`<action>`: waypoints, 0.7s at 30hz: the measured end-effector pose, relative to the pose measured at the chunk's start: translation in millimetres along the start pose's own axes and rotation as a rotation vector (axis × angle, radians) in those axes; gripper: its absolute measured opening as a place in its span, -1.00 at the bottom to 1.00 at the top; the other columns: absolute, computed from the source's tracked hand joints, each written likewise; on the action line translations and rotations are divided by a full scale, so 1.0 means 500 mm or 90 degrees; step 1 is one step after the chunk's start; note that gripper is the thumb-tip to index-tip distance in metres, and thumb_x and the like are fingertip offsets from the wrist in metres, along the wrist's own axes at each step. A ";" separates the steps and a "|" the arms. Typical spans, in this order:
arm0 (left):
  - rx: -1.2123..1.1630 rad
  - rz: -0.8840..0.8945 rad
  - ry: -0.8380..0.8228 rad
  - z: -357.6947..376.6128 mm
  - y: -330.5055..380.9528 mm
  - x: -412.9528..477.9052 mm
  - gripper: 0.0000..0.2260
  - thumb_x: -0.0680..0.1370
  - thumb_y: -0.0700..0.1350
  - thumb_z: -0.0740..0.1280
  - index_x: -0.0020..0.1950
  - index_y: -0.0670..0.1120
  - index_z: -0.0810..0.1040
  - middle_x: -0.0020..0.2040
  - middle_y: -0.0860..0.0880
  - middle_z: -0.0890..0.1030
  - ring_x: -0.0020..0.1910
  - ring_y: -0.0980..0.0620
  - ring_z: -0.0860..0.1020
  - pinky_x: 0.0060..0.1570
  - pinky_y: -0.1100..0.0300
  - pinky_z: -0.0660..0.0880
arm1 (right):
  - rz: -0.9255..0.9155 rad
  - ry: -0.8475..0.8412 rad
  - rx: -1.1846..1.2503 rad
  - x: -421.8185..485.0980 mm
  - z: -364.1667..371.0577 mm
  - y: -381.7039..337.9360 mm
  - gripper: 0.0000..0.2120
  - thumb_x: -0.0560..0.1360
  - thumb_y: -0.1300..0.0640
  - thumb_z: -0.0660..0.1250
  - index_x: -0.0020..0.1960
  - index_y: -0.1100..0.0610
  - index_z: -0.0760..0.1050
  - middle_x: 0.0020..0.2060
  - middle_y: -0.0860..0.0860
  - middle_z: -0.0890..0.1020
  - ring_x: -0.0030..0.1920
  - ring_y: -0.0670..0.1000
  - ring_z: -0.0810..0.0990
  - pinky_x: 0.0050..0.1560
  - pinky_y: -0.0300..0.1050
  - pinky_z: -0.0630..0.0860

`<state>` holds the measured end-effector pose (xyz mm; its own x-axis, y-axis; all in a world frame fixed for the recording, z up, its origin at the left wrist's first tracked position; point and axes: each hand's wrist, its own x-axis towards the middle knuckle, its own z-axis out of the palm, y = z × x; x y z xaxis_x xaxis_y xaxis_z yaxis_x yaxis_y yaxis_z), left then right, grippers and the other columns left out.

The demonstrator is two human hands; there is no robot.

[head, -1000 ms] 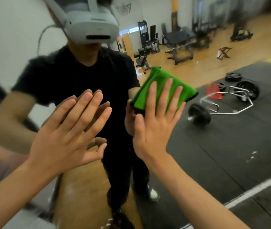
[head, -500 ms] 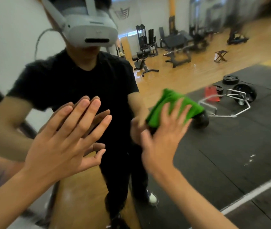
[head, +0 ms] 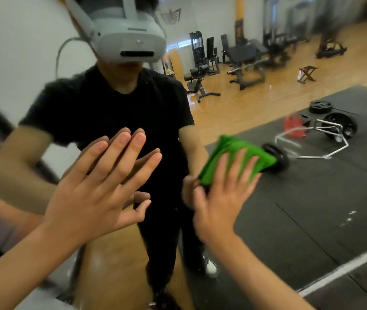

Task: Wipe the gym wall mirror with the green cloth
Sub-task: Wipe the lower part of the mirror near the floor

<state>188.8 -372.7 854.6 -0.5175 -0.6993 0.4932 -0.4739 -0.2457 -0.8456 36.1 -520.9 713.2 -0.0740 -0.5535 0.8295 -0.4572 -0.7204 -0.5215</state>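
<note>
Head view: the mirror (head: 312,231) is a smooth, flat pane that fills nearly the whole frame. One cloth (head: 236,151) lies flat against it: green, soft and fuzzy, folded into a thick, roughly four-sided pad with rounded corners, blurred at its edges.

The right hand (head: 220,198) lies over the cloth's lower half, palm to the glass. Its four fingers are straight and fanned across the fabric and the thumb sits at the cloth's lower left corner. It presses flat rather than gripping, with the forearm rising from below the cloth.

The left hand (head: 93,193), left of the cloth and well apart from it, is flat and bare. Its fingers are straight and close together with the thumb out, the fingertips meet their own reflection, and it holds nothing.

Reflected to the upper left of the cloth is a person in a black T-shirt (head: 111,113) and a smooth grey headset (head: 131,41). Reflected to the right of the cloth, a silver metal trap bar (head: 325,151) lies on a dark rubber mat (head: 312,198) with two round black plates (head: 340,126) on its ends and a third plate flat beside them. Above the cloth is a glossy wooden floor (head: 256,101) with one small folding stool (head: 307,73)
</note>
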 end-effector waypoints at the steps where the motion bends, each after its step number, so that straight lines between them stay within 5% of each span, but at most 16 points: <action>1: -0.005 0.001 0.003 0.000 -0.001 -0.001 -0.26 0.60 0.26 0.26 0.69 -0.11 0.28 0.67 -0.29 0.23 0.64 -0.27 0.21 0.63 -0.16 0.12 | -0.102 -0.053 0.004 -0.050 0.005 -0.016 -0.36 0.67 -0.19 0.05 0.68 0.01 0.06 0.70 0.07 -0.05 0.67 0.30 -0.07 0.60 0.39 -0.19; 4: -0.013 0.003 0.009 -0.001 -0.005 0.000 -0.27 0.61 0.26 0.25 0.68 -0.12 0.29 0.66 -0.30 0.23 0.64 -0.28 0.22 0.64 -0.17 0.11 | -0.347 -0.151 -0.044 -0.129 -0.002 0.025 -0.42 0.67 -0.21 0.04 0.66 -0.13 0.13 0.70 -0.08 0.01 0.70 0.10 -0.04 0.64 0.22 -0.22; 7: -0.010 0.000 0.014 -0.001 -0.001 0.002 -0.27 0.62 0.26 0.25 0.68 -0.12 0.29 0.66 -0.31 0.23 0.64 -0.29 0.22 0.64 -0.17 0.09 | -0.452 -0.137 -0.095 -0.081 -0.021 0.139 -0.43 0.69 -0.18 0.00 0.69 -0.18 0.07 0.70 -0.09 0.03 0.69 0.03 -0.04 0.65 0.15 -0.20; 9: -0.008 0.000 0.018 0.000 0.000 0.002 -0.27 0.61 0.25 0.25 0.68 -0.13 0.30 0.66 -0.31 0.23 0.64 -0.29 0.21 0.63 -0.18 0.11 | -0.350 -0.092 -0.086 -0.031 -0.043 0.216 -0.44 0.71 -0.18 -0.04 0.70 -0.16 0.02 0.71 -0.05 -0.05 0.70 0.10 -0.09 0.64 0.22 -0.20; 11: -0.003 0.001 0.025 0.003 -0.001 0.003 -0.28 0.61 0.24 0.23 0.67 -0.14 0.31 0.66 -0.32 0.23 0.63 -0.30 0.20 0.63 -0.19 0.10 | -0.103 -0.024 -0.050 0.025 -0.057 0.247 -0.43 0.73 -0.13 -0.07 0.71 -0.07 -0.04 0.70 0.05 -0.10 0.69 0.16 -0.14 0.63 0.35 -0.16; 13: -0.002 0.002 0.030 0.004 0.000 0.003 -0.29 0.62 0.24 0.23 0.67 -0.14 0.31 0.65 -0.33 0.23 0.63 -0.30 0.20 0.64 -0.19 0.08 | 0.198 0.059 0.001 0.065 -0.045 0.204 -0.36 0.67 -0.01 -0.02 0.71 0.06 -0.08 0.68 0.18 -0.02 0.68 0.22 -0.10 0.57 0.49 -0.06; 15: -0.008 0.000 0.033 0.004 0.001 0.003 -0.29 0.61 0.23 0.24 0.66 -0.15 0.32 0.65 -0.33 0.24 0.63 -0.30 0.21 0.64 -0.18 0.08 | 0.299 0.100 -0.006 0.055 -0.016 0.112 -0.26 0.55 0.02 0.07 0.70 0.13 -0.03 0.65 0.27 0.08 0.64 0.31 -0.02 0.52 0.56 0.03; 18: -0.022 0.005 0.032 0.003 0.000 0.003 -0.28 0.60 0.22 0.27 0.66 -0.15 0.33 0.65 -0.33 0.23 0.63 -0.30 0.22 0.63 -0.18 0.10 | -0.005 -0.057 0.013 -0.098 0.014 -0.021 -0.37 0.68 -0.14 0.01 0.69 0.03 0.05 0.69 0.14 0.01 0.66 0.30 -0.04 0.60 0.40 -0.14; 21: -0.037 0.008 0.032 0.002 -0.004 0.001 -0.28 0.60 0.21 0.27 0.66 -0.15 0.32 0.65 -0.33 0.23 0.62 -0.31 0.23 0.59 -0.20 0.17 | -0.338 -0.228 -0.033 -0.201 -0.002 0.022 -0.46 0.68 -0.23 0.01 0.63 -0.16 0.21 0.70 -0.10 0.02 0.69 0.06 0.01 0.65 0.17 -0.19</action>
<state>190.3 -373.4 856.4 -0.5578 -0.6676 0.4931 -0.5068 -0.1965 -0.8393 37.5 -472.7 624.5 0.4706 -0.2382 0.8496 -0.3934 -0.9185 -0.0396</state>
